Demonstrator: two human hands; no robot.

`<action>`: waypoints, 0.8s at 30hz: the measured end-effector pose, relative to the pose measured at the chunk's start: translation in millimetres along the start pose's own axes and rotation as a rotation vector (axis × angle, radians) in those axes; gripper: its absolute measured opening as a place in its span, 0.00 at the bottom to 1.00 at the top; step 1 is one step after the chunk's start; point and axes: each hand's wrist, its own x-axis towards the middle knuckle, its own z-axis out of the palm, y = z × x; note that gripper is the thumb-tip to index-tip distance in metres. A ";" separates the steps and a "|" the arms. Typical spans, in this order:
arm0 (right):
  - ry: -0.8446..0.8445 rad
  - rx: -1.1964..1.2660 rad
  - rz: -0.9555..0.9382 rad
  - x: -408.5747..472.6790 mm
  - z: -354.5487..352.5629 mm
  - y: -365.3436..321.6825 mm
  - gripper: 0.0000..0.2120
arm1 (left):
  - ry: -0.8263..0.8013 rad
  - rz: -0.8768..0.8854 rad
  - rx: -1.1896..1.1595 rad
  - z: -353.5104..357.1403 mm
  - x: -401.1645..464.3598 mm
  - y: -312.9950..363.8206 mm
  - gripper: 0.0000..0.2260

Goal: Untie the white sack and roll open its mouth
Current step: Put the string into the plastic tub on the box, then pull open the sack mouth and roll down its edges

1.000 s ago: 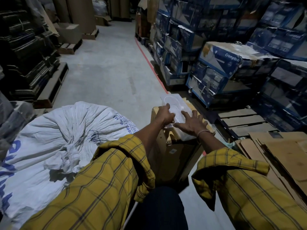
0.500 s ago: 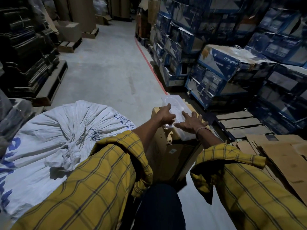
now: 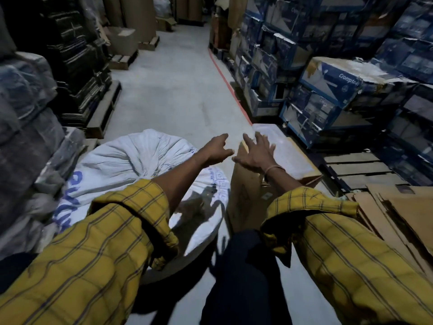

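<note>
The white sack (image 3: 121,160) with blue print stands on the floor at lower left, its mouth gathered into a tied knot partly hidden behind my left forearm. My left hand (image 3: 216,148) hovers over the sack's right edge, fingers spread, holding nothing. My right hand (image 3: 255,153) is open too, fingers apart, above the near corner of a brown cardboard box (image 3: 246,195). A clear plastic container (image 3: 278,146) lies on top of that box, just beyond my right hand.
Stacked blue cartons (image 3: 339,78) line the right side behind a red floor line (image 3: 225,78). Flattened cardboard (image 3: 398,207) lies at right, wooden pallets (image 3: 358,167) beyond it. Dark wrapped bundles (image 3: 23,113) fill the left. A grey concrete aisle (image 3: 178,85) runs ahead.
Both hands have come off the plastic container and moved left toward the sack, fingers now spread. The view has shifted so the sack sits nearer the middle.
</note>
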 end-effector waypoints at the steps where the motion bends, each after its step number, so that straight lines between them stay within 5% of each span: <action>1: 0.003 0.009 -0.032 -1.9 5.8 -14.5 0.45 | 0.019 -0.003 0.014 -10.6 -9.1 -9.2 0.34; 14: -0.174 0.159 -0.367 -17.3 80.4 -170.1 0.37 | 0.303 -0.092 -0.033 -126.9 -117.9 -143.2 0.25; 19: -0.279 -0.110 -0.607 -30.5 106.6 -186.6 0.53 | 0.345 -0.097 -0.056 -132.5 -136.4 -171.0 0.21; 24: -0.122 -0.309 -0.709 -33.3 124.0 -194.1 0.51 | 0.351 -0.062 -0.076 -128.6 -134.4 -181.5 0.19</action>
